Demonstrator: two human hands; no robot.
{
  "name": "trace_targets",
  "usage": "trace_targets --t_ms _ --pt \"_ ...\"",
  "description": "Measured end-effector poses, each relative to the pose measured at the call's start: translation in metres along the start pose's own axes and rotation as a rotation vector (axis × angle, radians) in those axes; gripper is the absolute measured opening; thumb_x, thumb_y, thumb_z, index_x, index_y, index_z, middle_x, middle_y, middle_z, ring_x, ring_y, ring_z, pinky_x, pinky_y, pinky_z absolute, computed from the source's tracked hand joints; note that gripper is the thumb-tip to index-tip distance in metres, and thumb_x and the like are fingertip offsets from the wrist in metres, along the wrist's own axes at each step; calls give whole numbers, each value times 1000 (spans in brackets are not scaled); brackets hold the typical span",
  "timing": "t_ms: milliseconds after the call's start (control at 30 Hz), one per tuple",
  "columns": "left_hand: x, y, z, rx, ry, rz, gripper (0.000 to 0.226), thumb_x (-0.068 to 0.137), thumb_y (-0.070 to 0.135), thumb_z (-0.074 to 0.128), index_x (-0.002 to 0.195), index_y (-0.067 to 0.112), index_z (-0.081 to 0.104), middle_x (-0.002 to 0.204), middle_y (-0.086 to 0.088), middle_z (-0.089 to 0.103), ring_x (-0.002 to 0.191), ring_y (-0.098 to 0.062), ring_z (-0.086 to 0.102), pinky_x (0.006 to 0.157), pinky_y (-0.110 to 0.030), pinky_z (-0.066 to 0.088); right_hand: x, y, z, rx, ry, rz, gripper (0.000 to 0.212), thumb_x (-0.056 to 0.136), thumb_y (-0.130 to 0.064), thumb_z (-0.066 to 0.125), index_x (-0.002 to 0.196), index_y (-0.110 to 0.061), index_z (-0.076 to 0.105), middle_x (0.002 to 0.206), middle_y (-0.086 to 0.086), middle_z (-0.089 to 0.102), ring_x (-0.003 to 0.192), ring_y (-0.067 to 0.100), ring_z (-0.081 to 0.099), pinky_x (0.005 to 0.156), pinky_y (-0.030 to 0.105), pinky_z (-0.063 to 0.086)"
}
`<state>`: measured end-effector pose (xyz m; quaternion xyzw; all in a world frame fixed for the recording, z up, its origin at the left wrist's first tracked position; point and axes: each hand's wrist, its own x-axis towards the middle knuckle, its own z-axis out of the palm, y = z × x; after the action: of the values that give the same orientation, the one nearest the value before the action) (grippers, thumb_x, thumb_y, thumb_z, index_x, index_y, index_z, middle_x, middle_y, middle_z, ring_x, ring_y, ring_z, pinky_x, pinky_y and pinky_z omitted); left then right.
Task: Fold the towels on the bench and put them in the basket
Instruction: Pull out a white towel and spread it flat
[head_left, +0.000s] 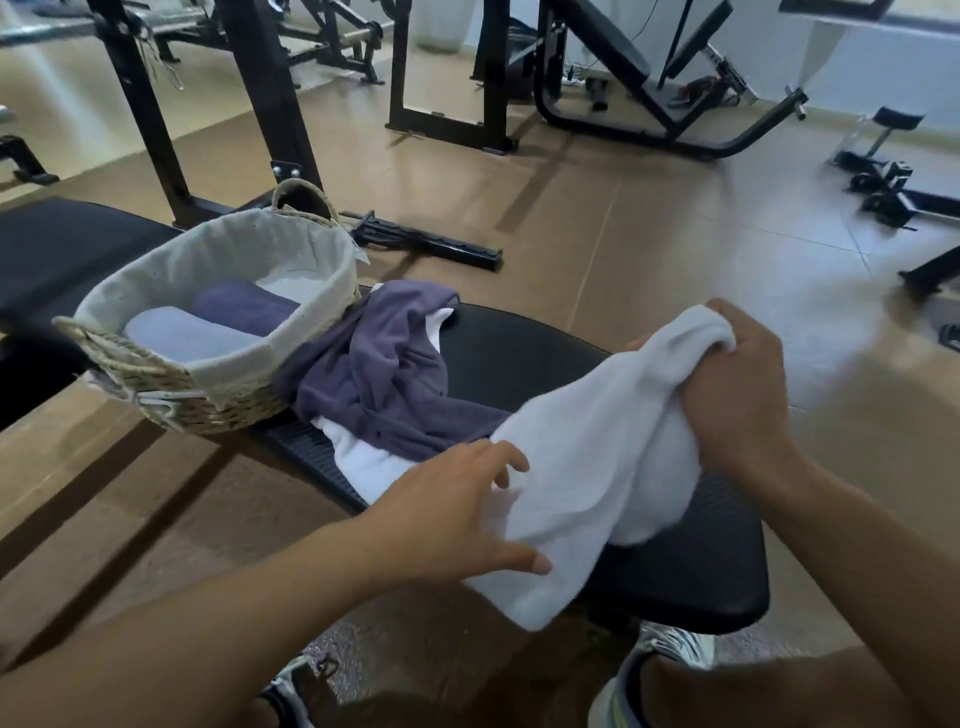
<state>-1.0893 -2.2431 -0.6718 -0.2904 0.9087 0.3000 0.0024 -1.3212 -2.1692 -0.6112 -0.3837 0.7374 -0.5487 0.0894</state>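
My right hand (737, 374) grips the bunched top of a white towel (587, 467) and holds it up over the black bench (519, 348). My left hand (457, 514) has its fingers spread against the towel's lower hanging part. A crumpled purple towel (384, 374) lies on the bench, with another white towel (358, 457) partly under it. At the left end of the bench stands a woven basket (171, 384) with a cloth liner; inside it lie a folded light grey towel (187, 335) and a folded purple towel (244, 306).
Black gym machine frames (270, 104) stand behind the bench on the tan floor. A black bar (431, 244) lies on the floor beyond the basket. More equipment (649, 93) fills the back right. My shoes (670, 654) are below the bench's near end.
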Motion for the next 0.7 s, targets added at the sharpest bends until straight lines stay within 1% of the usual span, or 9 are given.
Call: trace_targets --t_ms 67,133,167,233,367,467,533,600,700 --pt "3 4 10 -136 -54 -9 90 63 79 74 138 48 36 128 27 47 116 1 49 100 -31 49 0 -4 -4 112 -16 145 16 87 -5 47 71 -6 47 69 8 50 65 16 45 54 26 37" --pt "6 11 20 -241 64 23 93 62 80 73 141 47 35 132 28 46 119 1 49 101 -31 48 -4 -5 -3 221 -56 233 10 80 -13 49 73 -6 52 74 11 55 70 20 50 62 35 41" --pt "7 16 23 -276 151 46 89 64 79 72 139 46 37 130 28 47 118 1 49 99 -28 48 -6 -4 -1 263 -77 259 19 75 -16 49 81 1 55 80 15 57 74 23 52 65 39 42" --pt "10 24 27 -325 282 74 68 71 73 72 126 44 46 119 26 54 108 1 55 88 -24 51 -8 -2 4 343 -113 295 36 77 -18 53 100 10 58 88 19 60 81 26 57 69 40 46" --pt "20 20 22 -484 427 12 7 97 39 62 91 38 58 83 18 65 75 -1 61 64 -22 49 -5 4 9 322 -99 336 20 95 -8 57 107 7 62 90 19 65 84 25 63 69 37 52" --pt "33 6 11 -447 448 -66 35 104 28 50 69 31 51 64 12 54 61 -6 50 59 -31 39 7 12 2 140 -133 308 12 93 -15 60 86 -6 60 76 8 61 76 19 57 66 35 45" --pt "41 -2 1 -404 435 -155 41 106 30 45 66 21 46 62 8 51 64 -14 50 62 -36 38 13 20 -6 -181 -360 223 19 91 -28 68 82 -13 62 74 5 66 67 15 59 62 32 47" --pt "46 -9 -9 -372 460 -241 46 106 27 44 60 19 42 59 7 48 63 -16 46 62 -36 35 14 28 -14 -452 -689 215 28 88 -45 73 88 -17 67 80 1 73 68 14 67 63 32 52" --pt "48 -20 -26 -371 529 -285 45 105 33 46 62 18 45 58 8 48 62 -17 47 59 -35 35 12 35 -23 -505 -1000 271 37 83 -56 75 93 -21 69 92 0 76 83 18 75 72 30 56"
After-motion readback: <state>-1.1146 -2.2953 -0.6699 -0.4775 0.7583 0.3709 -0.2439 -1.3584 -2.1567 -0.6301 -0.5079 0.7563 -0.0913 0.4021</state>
